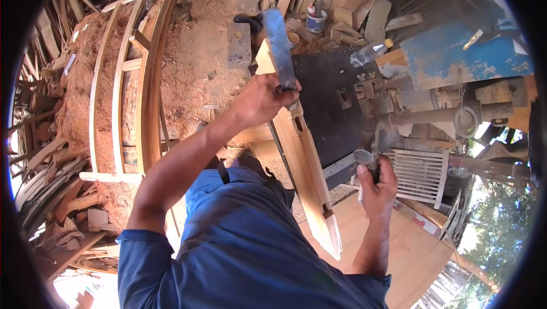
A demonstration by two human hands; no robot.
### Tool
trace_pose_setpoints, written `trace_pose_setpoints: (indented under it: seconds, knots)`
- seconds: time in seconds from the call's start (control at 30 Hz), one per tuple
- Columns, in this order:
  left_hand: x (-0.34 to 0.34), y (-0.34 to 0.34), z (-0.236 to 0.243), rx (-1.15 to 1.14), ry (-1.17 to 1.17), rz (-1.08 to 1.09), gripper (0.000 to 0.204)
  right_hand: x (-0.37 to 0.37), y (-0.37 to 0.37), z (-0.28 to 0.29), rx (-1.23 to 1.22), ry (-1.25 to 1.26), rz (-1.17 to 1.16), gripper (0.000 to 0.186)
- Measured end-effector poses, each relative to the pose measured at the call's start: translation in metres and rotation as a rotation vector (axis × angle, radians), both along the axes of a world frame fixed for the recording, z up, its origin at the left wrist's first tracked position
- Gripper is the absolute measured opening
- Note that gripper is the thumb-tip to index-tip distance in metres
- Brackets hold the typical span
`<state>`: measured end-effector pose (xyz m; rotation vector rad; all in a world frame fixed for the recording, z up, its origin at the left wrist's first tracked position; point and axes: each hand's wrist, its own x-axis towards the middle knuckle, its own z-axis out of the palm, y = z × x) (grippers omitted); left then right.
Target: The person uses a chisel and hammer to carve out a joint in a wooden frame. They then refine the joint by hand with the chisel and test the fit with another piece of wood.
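A long piece of pale timber [305, 155] slants across in front of me, with rectangular slots cut in it. My left hand [266, 101] is closed at the near end of a long, flat bluish metal tool [276, 38], close over the timber's upper part. Next to the tool's far end is a black curved piece [248, 21]; whether it belongs to the tool I cannot tell. To the right of the timber, my right hand [380, 186] is wrapped round a short dark tool with a round metal end [362, 156]. That tool is apart from the timber.
Under the timber lies a dark flat machine table [327, 98], with metal machine parts [393, 104] to its right. A blue board [467, 52], a plastic bottle [370, 52] and a small tub [316, 21] are beyond. Wooden frames [148, 81] lie at left among sawdust.
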<state>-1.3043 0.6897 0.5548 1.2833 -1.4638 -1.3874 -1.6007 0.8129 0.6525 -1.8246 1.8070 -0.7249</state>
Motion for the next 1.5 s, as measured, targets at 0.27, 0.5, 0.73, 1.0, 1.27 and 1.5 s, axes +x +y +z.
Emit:
trace_pose_setpoints:
  seconds: [0.27,0.5,0.73,1.0,1.27,1.5]
  knots:
    - [-0.016,-0.011,-0.008,-0.017,-0.096,-0.101,0.019,-0.021,-0.002,-0.017,0.075,-0.041,0.001,0.029]
    - [-0.017,-0.005,0.004,-0.038,-0.271,-0.081,0.021,-0.030,-0.007,-0.025,0.094,-0.009,0.086,0.030]
    - [-0.021,-0.006,0.003,-0.063,-0.310,-0.088,0.021,-0.042,-0.013,-0.027,0.089,-0.018,0.116,0.030]
    - [-0.024,-0.003,0.002,-0.066,-0.354,-0.033,0.022,-0.047,-0.022,-0.030,0.094,-0.037,0.137,0.033]
    - [-0.026,0.000,-0.008,-0.331,-0.491,-0.080,0.017,-0.031,-0.058,0.004,0.077,-0.271,0.081,0.048]
    - [-0.029,0.004,-0.007,-0.279,-0.386,-0.018,0.016,0.015,-0.123,0.077,-0.345,0.069,0.264,0.054]
